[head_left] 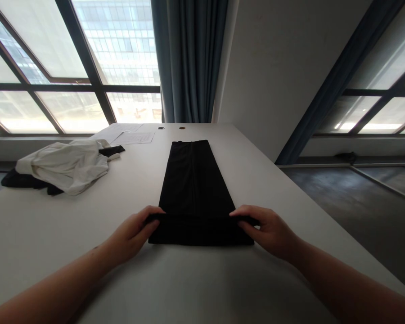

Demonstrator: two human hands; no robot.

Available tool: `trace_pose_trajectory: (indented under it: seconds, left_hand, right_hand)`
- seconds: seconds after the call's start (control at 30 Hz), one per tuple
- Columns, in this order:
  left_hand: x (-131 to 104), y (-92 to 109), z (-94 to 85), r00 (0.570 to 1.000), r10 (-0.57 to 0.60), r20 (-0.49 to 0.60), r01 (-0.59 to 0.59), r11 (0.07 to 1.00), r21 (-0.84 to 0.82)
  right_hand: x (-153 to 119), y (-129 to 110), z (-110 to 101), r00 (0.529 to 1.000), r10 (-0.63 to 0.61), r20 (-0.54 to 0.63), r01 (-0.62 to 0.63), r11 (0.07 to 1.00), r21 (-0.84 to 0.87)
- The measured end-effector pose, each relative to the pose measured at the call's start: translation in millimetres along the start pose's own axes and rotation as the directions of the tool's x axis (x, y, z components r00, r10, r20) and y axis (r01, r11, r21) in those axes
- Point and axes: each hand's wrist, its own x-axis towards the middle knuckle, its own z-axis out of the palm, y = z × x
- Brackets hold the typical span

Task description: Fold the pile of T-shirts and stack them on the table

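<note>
Blk cloth (197,180): L hand (133,231) & R hand (268,227) pinch near edge, fingers nearly closed.

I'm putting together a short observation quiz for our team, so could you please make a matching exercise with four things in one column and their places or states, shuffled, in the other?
Column 1
1. Folded black cloth
2. White cloth
3. Printed papers
4. Middle blue curtain

Column 2
A. Lying near the far left corner of the table
B. Hanging beyond the table's far edge
C. Pinched at its sides by the left hand and right hand
D. Crumpled, with something black partly under it

Right pairs: 1-C, 2-D, 3-A, 4-B
</note>
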Motion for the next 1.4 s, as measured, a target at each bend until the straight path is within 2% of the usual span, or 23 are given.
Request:
trace_pose_trajectory:
  seconds: [0.17,0.3,0.4,0.53,0.8,0.9,1.0,1.03,1.1,1.17,1.23,1.3,1.4]
  left_hand:
    - [45,-7,1.8,0.977,-0.061,-0.203,0.062,0.998,0.002]
    - [83,-28,3.5,0.973,-0.107,-0.206,0.128,0.988,0.091]
    - [97,-44,2.7,0.976,-0.114,-0.187,0.156,0.96,0.232]
    - [103,-54,0.0,0.976,-0.08,-0.204,0.153,0.915,0.374]
    - [109,-62,0.6,0.971,-0.04,-0.238,0.136,0.905,0.403]
    - [105,-61,-0.6,0.95,-0.107,-0.292,0.226,0.883,0.412]
    - [96,-56,-4.4,0.921,-0.204,-0.332,0.343,0.828,0.444]
    - [92,-53,-5.3,0.927,-0.186,-0.326,0.327,0.827,0.457]
    - [83,-42,-4.6,0.958,-0.032,-0.284,0.173,0.856,0.487]
    - [72,-28,0.8,0.966,0.174,-0.189,-0.054,0.857,0.512]
    - [63,-15,10.4,0.954,0.299,-0.034,-0.238,0.817,0.525]
    - [57,-8,20.6,0.937,0.329,0.117,-0.338,0.767,0.546]
    - [54,-7,28.8,0.921,0.309,0.237,-0.389,0.717,0.579]
  right_hand:
    - [47,24,4,0.972,0.188,-0.139,-0.188,0.982,0.012]
    - [86,57,10,0.958,0.276,-0.078,-0.278,0.961,-0.006]
    - [98,75,18,0.949,0.284,-0.136,-0.296,0.952,-0.083]
    - [96,84,25,0.966,0.196,-0.169,-0.224,0.96,-0.168]
    - [100,100,27,0.988,0.124,-0.096,-0.149,0.931,-0.334]
    - [99,101,29,0.992,0.085,-0.097,-0.116,0.918,-0.38]
    - [93,92,27,0.987,-0.013,-0.157,-0.059,0.895,-0.442]
    - [90,86,26,0.983,-0.061,-0.173,-0.024,0.891,-0.453]
    - [81,73,25,0.977,-0.162,-0.142,0.082,0.888,-0.452]
    - [73,60,24,0.975,-0.222,-0.016,0.195,0.886,-0.42]
    - [66,50,27,0.962,-0.212,0.174,0.264,0.889,-0.375]
    - [63,45,31,0.93,-0.135,0.341,0.259,0.9,-0.349]
    - [64,45,34,0.883,-0.021,0.469,0.206,0.915,-0.348]
